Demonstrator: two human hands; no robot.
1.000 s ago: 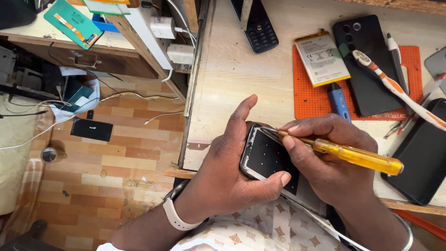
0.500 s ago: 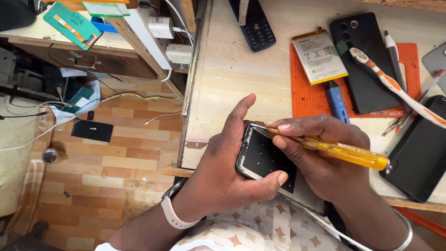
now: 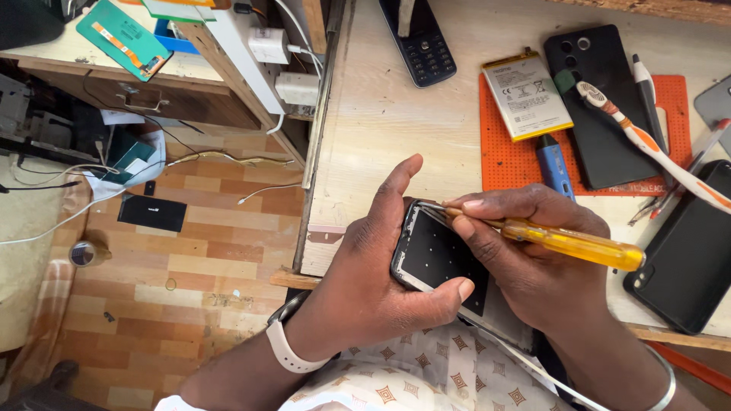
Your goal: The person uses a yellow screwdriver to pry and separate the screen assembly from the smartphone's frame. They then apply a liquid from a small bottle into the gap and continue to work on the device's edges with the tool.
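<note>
Change: both hands and the phone sit a touch lower and further left against the table edge than a second ago; the screwdriver tip stays at the same upper corner.
Left hand point(image 3: 373, 281): wrapped closed around the opened black smartphone with its bare dark inner panel point(image 3: 440, 255), thumb pressed on its lower edge, index finger raised along the upper left corner; a white wristband point(image 3: 288, 346) circles the wrist.
Right hand point(image 3: 525, 266): fingers pinched tight on the yellow translucent-handled screwdriver point(image 3: 567, 242), metal tip touching the phone's top edge.
Phone position: held above the lap, just in front of the pale wooden table point(image 3: 373, 114).
On the table: an orange perforated mat point(image 3: 506, 164) carrying a white-labelled flat battery point(image 3: 527, 93), a black phone back cover point(image 3: 601, 99) and a blue tool point(image 3: 554, 164); a black keypad phone point(image 3: 420, 42) lies well apart, near the far edge.
</note>
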